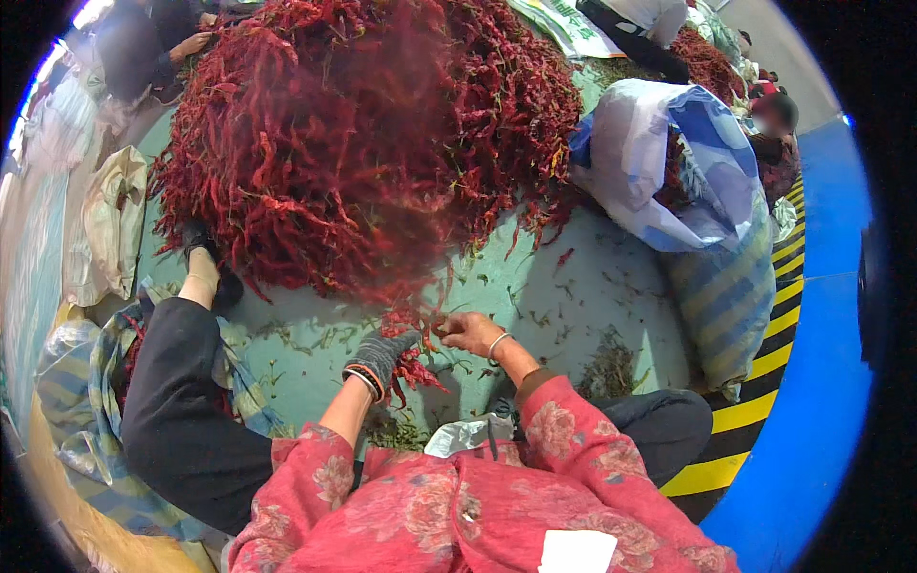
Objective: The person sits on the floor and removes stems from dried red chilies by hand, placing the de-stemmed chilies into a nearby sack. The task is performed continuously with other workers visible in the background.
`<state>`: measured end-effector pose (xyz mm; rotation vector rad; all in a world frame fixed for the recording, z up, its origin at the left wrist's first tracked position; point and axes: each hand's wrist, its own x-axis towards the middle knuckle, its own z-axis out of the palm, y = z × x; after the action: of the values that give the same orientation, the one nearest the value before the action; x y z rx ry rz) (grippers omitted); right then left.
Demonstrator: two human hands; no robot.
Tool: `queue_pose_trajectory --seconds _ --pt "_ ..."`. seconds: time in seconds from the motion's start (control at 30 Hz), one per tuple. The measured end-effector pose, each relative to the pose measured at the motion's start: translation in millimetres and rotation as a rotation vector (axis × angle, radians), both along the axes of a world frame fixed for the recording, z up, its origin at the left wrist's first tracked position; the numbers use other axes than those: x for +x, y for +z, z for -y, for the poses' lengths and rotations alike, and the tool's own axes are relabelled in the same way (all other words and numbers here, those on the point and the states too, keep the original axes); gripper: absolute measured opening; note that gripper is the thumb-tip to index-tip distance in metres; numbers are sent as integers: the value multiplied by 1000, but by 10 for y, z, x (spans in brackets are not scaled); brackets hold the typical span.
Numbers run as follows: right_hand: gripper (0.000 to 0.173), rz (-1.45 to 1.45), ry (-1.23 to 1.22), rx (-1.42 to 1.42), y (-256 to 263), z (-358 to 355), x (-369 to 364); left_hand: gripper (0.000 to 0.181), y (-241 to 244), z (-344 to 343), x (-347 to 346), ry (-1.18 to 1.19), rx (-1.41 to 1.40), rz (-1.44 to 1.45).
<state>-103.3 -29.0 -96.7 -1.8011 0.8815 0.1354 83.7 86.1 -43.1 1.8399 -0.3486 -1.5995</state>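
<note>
My left hand [387, 352], in a grey knitted glove, grips a bunch of dried red chillies [415, 374]. Some hang below its fingers and others stick out above. Close beside it, my bare right hand [474, 334] has thumb and fingers pinched together on a chilli at the bunch's edge. Exactly which part is between the fingertips is too small to tell. Beyond both hands rises a large heap of dried red chillies [301, 143], many with pale stems. Broken stems [494, 276] lie scattered on the pale green floor [315, 358] beneath the hands.
At right stands a woven sack [716, 301] with a rolled blue-and-white rim and chillies inside. A checked sack [71, 401] lies by my left leg. Stem piles [609, 365] sit near my knees. Yellow-black floor stripes [745, 412] run along the right. Other people [136, 50] sit around the heap.
</note>
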Motion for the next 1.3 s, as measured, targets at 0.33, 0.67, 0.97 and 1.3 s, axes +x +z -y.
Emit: queue_pose_trajectory --seconds 0.33,0.67,0.97,1.3 --pt "27 162 -5 259 609 -111 301 35 164 29 26 -195 -146 187" --pt "22 172 -164 -255 546 -296 574 31 52 -20 -4 -45 -148 -125" --pt "19 28 -576 -2 -375 92 -78 31 38 -31 -236 -606 -441 95" --pt "22 380 -331 272 171 -159 677 35 1 75 98 -306 -252 228"
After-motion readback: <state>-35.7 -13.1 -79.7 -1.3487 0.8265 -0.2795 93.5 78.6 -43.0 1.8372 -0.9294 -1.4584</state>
